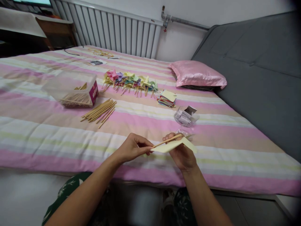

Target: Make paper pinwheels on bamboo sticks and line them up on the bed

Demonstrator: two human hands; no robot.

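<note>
My left hand [138, 147] pinches a corner of a pale yellow paper sheet [172, 145] together with one end of a thin wooden stick [167, 141]. The stick lies along the paper's upper side. My right hand [184, 157] is closed around the other part of the paper, its fingertips curled beside the stick's far end; the paper partly hides its grip. Both hands are just above the front of the bed. Beyond them lies a loose bundle of wooden sticks [100, 112]. Further back is a row of colourful paper pinwheels [129, 81].
A clear plastic box of sticks [70, 83] stands at the left. A stack of coloured paper squares [166, 98] and an open clear container [186, 116] holding small packets are at the right. A pink pillow [198, 73] rests near the grey headboard [254, 66]. The bedspread [223, 146] is striped.
</note>
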